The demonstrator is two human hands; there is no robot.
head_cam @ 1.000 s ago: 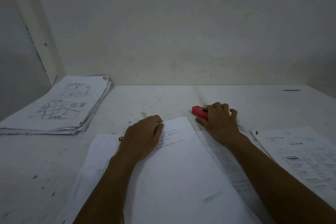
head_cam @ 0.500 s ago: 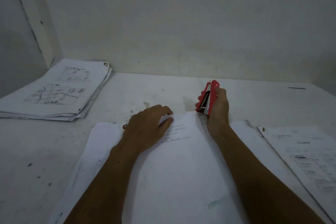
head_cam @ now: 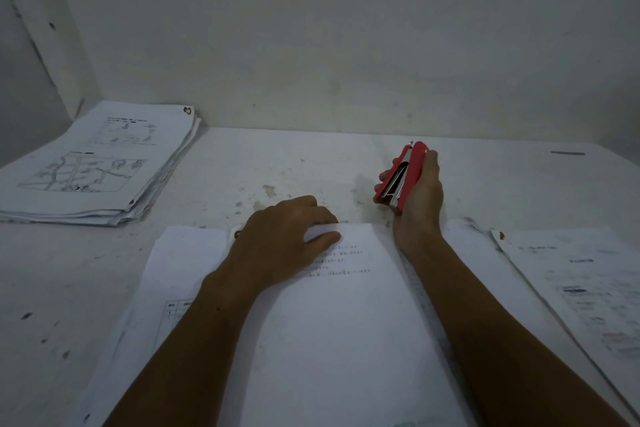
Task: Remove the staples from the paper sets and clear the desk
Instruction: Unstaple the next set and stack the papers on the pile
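Holding the red stapler [head_cam: 401, 175] raised off the counter [head_cam: 242, 166], your right hand [head_cam: 420, 198] has its fingers curled round the tool, long axis nearly upright and tilted a little right, metal underside facing left toward your other hand. Your left hand [head_cam: 280, 239] lies on the top paper set [head_cam: 346, 322], thumb and fingers pinching its far edge near the upper left corner; whether a staple sits under those fingers you cannot tell, since the hand covers that spot. The corner lies down and to the left of the stapler, near it, so the right hand is the one to bring the tool across and down. Bare counter lies between the two hands, beyond the paper's far edge. More sheets [head_cam: 588, 288] lie just right of your right forearm, a thick stack [head_cam: 97, 163] sits well apart at far left, and the wall [head_cam: 346, 45] stands close behind the tool.
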